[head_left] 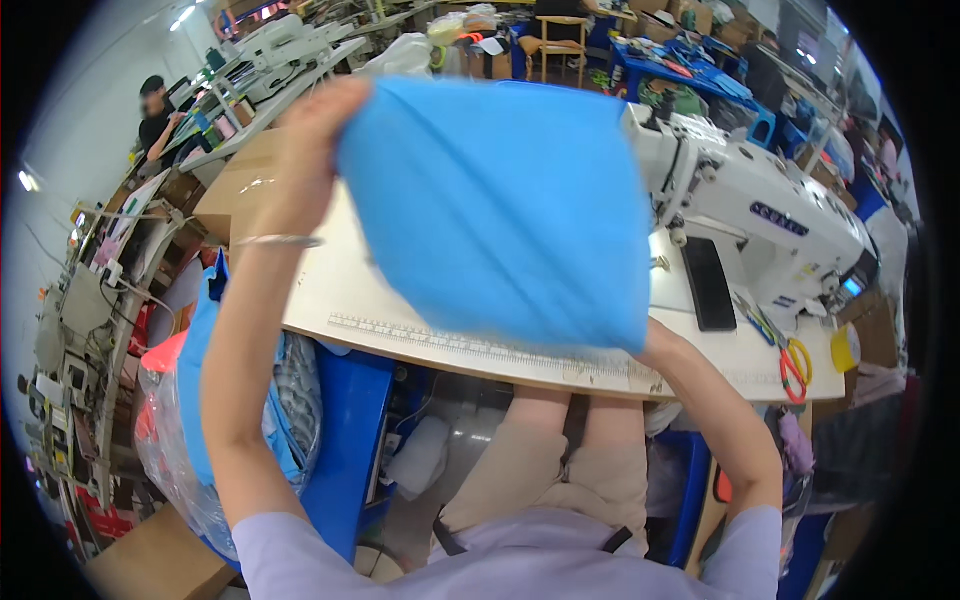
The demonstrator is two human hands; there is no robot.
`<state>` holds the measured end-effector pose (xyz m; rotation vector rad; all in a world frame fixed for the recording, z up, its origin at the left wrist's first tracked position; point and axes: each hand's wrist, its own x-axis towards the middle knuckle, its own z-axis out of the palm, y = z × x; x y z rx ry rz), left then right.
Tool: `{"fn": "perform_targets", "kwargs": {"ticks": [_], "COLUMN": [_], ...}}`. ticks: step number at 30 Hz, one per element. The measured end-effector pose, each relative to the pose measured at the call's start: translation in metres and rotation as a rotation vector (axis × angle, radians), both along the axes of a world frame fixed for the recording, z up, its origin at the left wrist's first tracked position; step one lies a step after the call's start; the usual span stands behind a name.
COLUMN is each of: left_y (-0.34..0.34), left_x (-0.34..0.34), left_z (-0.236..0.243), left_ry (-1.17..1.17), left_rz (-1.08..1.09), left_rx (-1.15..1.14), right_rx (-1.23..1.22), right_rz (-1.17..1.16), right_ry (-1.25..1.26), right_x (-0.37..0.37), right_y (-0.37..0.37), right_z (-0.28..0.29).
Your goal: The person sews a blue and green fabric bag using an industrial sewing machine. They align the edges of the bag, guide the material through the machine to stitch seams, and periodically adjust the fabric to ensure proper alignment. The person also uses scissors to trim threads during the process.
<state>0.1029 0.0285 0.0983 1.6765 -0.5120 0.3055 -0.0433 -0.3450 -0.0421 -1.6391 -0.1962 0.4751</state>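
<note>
A piece of plain blue fabric (500, 200) is held up over the sewing table, spread between my two hands and blurred by motion. My left hand (325, 115) is closed on its upper left corner, raised high. At its lower right corner is my right hand (655, 348), its fingers mostly hidden by the cloth, which it appears to grip. To the right of the fabric stands a white sewing machine (765, 195); the cloth's edge overlaps the machine's left end in view.
On the white tabletop (325, 285) are a black phone (708, 285), scissors with red and yellow handles (795, 370) and yellow tape (846, 348). A ruler scale (450, 340) runs along the front edge. At left, a plastic bag (165, 440) holds fabric. Another person (155, 120) sits far left.
</note>
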Motion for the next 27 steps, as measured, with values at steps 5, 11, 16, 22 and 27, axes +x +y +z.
{"fn": "perform_targets", "kwargs": {"ticks": [5,11,16,22,27], "left_y": [0.050,-0.027,-0.134,-0.160,-0.163], "left_x": [-0.185,-0.253,-0.195,-0.108,-0.119], "left_z": [0.012,-0.021,-0.044,-0.155,-0.135], "left_ry": [-0.508,-0.410,-0.596,-0.343,-0.177], "left_rz": [0.110,0.345,-0.180,-0.123,-0.195], "left_rx": [0.289,0.632,0.770,1.163,1.150], "right_rx": [-0.263,-0.825,-0.830,-0.376,0.135], "right_rz": [0.297,0.328,0.098,-0.342,-0.802], "right_ry": [-0.538,-1.114,-1.229,-0.955,-0.010], "right_x": [-0.067,-0.123,-0.132,-0.154,-0.151], "right_y": [0.008,0.032,0.065,0.049,0.031], "right_z": [0.013,-0.076,-0.083,-0.106,-0.138]}}
